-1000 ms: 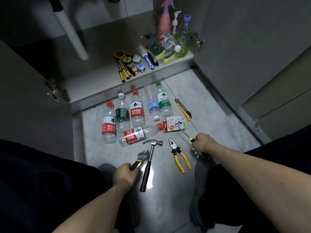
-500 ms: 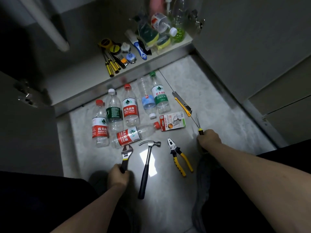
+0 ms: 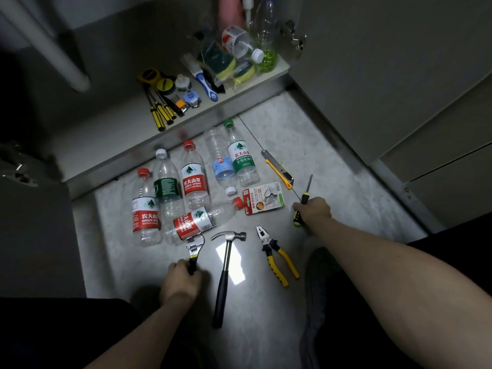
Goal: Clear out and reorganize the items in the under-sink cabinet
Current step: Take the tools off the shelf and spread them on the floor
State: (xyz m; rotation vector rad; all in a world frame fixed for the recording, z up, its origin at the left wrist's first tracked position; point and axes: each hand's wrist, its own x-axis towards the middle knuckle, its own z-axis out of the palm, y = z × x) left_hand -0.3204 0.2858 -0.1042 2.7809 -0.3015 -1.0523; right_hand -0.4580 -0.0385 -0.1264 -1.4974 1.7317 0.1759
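My left hand (image 3: 181, 282) grips the handle of an adjustable wrench (image 3: 195, 248) lying on the floor left of the hammer (image 3: 226, 270). My right hand (image 3: 314, 210) holds a black-and-yellow screwdriver (image 3: 303, 199) at the floor, its tip pointing away, right of the pliers (image 3: 277, 258). Several empty plastic bottles (image 3: 191, 179) lie on the floor in front of the open cabinet (image 3: 111, 134). A utility knife (image 3: 277, 169) and a small red-and-white package (image 3: 263, 198) lie near the screwdriver.
On the cabinet floor remain yellow-handled screwdrivers (image 3: 162, 114), tape rolls (image 3: 165, 85), a blue brush (image 3: 206, 85), sponges (image 3: 226, 66), a green-filled bottle (image 3: 266, 49) and a pink spray bottle (image 3: 230, 9). A white pipe (image 3: 53, 51) descends at left. Cabinet doors stand open at both sides.
My left hand turned the wrench upright and set it down left of the hammer. My right hand swung the screwdriver to point away, moving it right of the pliers.
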